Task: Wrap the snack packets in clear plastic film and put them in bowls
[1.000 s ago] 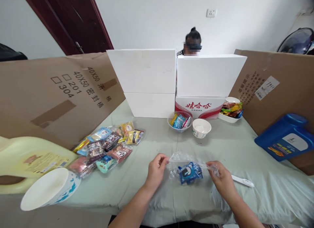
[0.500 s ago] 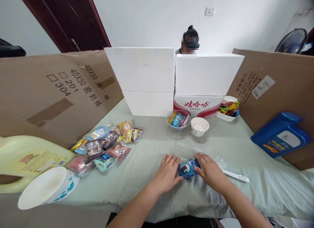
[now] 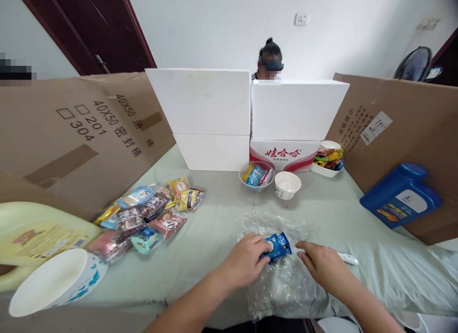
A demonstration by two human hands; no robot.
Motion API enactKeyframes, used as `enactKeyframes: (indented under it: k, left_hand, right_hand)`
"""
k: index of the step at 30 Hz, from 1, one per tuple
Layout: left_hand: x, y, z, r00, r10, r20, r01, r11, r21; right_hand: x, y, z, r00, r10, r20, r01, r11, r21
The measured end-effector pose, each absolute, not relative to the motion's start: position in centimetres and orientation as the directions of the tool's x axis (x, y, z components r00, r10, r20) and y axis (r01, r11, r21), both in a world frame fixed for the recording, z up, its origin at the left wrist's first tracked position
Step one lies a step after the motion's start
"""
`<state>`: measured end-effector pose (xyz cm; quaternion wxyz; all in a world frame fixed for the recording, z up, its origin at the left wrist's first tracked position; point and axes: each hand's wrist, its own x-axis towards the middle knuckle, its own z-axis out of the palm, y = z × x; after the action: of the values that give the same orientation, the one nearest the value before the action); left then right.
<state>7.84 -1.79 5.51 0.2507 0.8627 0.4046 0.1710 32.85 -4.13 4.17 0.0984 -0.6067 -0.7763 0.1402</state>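
Note:
My left hand point(image 3: 246, 257) is closed on the right part of the table's front, gripping the left end of a small blue snack packet point(image 3: 279, 248). Beneath the packet lies a crinkled sheet of clear plastic film point(image 3: 272, 287), reaching to the table edge. Just right of the packet is my right hand point(image 3: 325, 265), its thumb and index finger slightly apart and nothing visible between them. Partly hidden behind that hand, a slim white handle-like object point(image 3: 348, 259) rests on the cloth.
Bagged snacks point(image 3: 146, 218) lie left, near a yellow jug point(image 3: 53, 233) and tilted white bowl point(image 3: 53, 285). Ahead are a snack bowl point(image 3: 241, 182), paper cup point(image 3: 288, 192) and white boxes point(image 3: 211, 151). A blue bottle point(image 3: 400, 194) leans right. Someone sits behind the boxes.
Both hands lay around the packet; now the left hand grips it and it has turned slightly. My right hand has drawn away to the right, uncovering more of the film.

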Motion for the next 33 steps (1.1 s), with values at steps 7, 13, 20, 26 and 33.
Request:
enactKeyframes:
  k: [7,13,20,26,33]
  left_hand:
    - [13.1,0.3,1.8,0.482,0.876,0.006,0.786,-0.435,0.439]
    - [7.5,4.7,2.6,0.239,0.965,-0.104,0.504,-0.032,0.863]
    - [5.7,16.0,7.9,0.060,0.998,-0.020,0.368,-0.004,0.930]
    - [8.8,23.0,10.5,0.140,0.990,-0.034,0.565,-0.051,0.824]
    - [10.1,24.4,8.3,0.200,0.979,-0.035,0.744,-0.128,0.656]
  right_hand:
    - [29.8,-0.6,-1.2,-0.246,0.911,0.332,0.683,0.406,-0.607]
    - [29.9,-1.2,-3.4,-0.238,0.920,0.311,0.684,0.387,-0.619]
    - [29.5,-1.4,-3.4,-0.311,0.905,0.289,0.762,0.419,-0.494]
    - [29.4,-1.4,-3.7,-0.321,0.887,0.332,0.789,0.444,-0.424]
    - [29.5,-1.4,-3.8,-0.335,0.863,0.378,0.787,0.476,-0.391]
